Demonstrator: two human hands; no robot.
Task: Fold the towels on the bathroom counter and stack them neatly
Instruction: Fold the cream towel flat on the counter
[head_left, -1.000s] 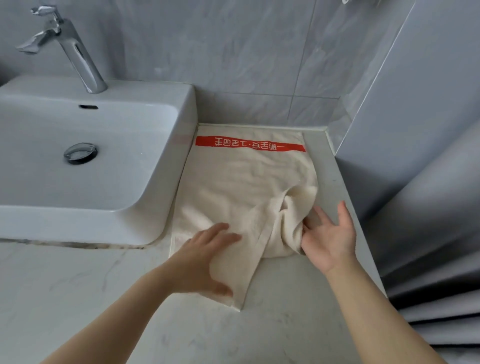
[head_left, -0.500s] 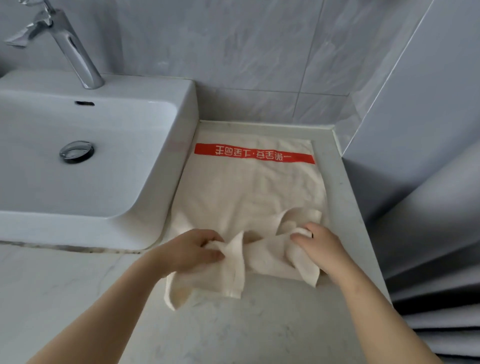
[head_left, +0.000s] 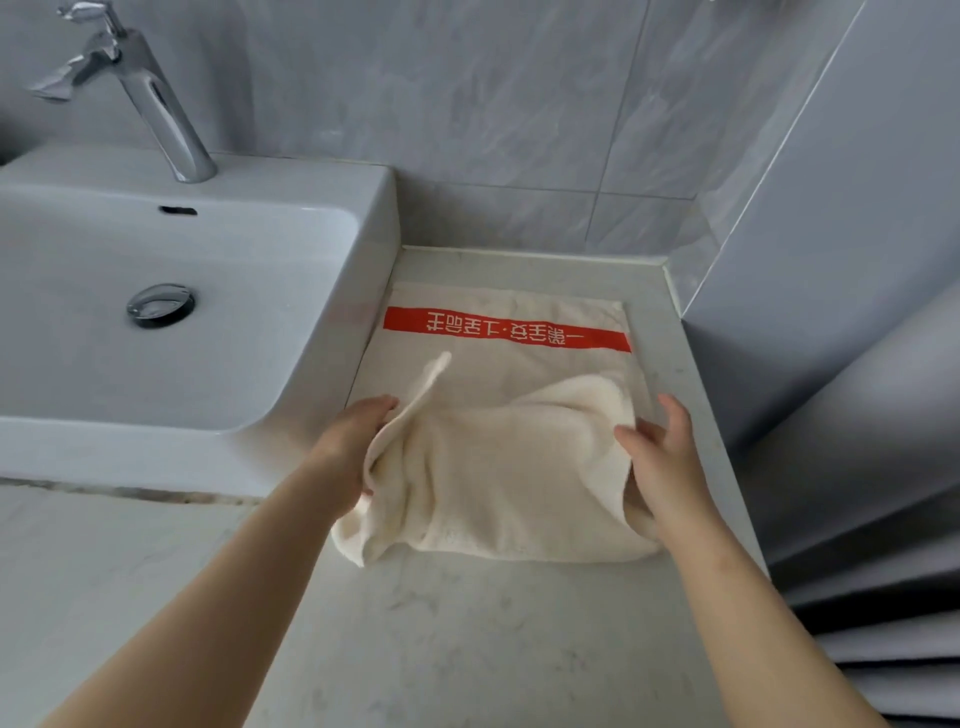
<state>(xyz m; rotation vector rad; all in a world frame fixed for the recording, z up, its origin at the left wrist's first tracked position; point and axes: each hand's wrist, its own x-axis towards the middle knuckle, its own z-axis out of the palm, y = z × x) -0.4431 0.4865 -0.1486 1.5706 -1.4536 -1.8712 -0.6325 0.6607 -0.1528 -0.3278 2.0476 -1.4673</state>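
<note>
Two hands hold a cream towel (head_left: 509, 467) at mid-frame on the counter (head_left: 467, 649), just right of the sink (head_left: 208, 364). The left hand (head_left: 353, 447) curls round the towel's raised left edge. The right hand (head_left: 665, 467) pinches its right edge. The towel's red band (head_left: 506, 330) lies flat above.

The towel (head_left: 519, 467) is lying on the counter (head_left: 467, 649) just right of the sink (head_left: 374, 260), its far end reaching toward the wall (head_left: 519, 104) behind the sink. The faucet (head_left: 150, 98) is standing on the sink's back rim and the drain (head_left: 161, 305) is sitting in its basin. The left hand (head_left: 353, 447) is gripping the towel's sink-side edge, and the right hand (head_left: 665, 467) is holding the edge farthest from the sink.
</note>
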